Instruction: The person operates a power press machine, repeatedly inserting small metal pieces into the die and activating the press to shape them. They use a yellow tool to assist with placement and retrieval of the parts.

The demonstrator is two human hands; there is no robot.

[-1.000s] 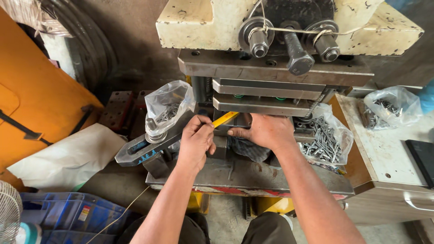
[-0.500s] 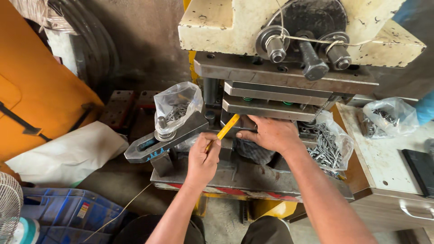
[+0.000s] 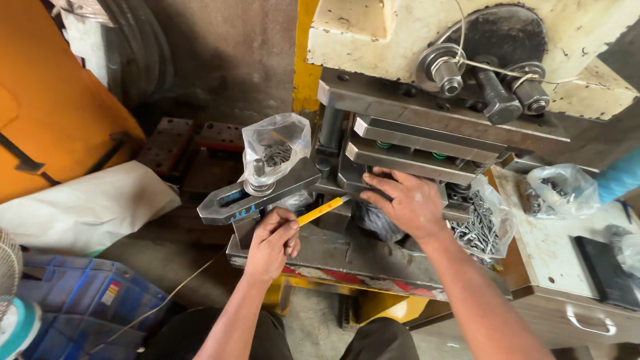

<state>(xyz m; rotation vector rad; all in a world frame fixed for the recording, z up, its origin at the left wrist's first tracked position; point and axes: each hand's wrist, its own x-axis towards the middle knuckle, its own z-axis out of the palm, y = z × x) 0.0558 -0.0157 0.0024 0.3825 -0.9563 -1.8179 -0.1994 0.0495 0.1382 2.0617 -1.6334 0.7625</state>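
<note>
Holding a yellow stick [image 3: 322, 210], the left hand [image 3: 272, 241] has its fingers clenched around one end; the far tip points under the metal press [image 3: 427, 143]. Just past that tip, the right hand [image 3: 408, 203] rests flat, fingers released, touching the press plates.

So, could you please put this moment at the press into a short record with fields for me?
Setting: metal press with stacked steel plates
Left hand: grips a yellow-handled tool, tip pointed toward the die area
Right hand: rests on the die under the plates, fingers reaching in; whether it holds a part cannot be told
Clamp arm: slotted steel bar with a bolt, left of the die
Bags: clear bag of small metal parts behind the clamp arm; open bag of nails right of the right hand
</note>
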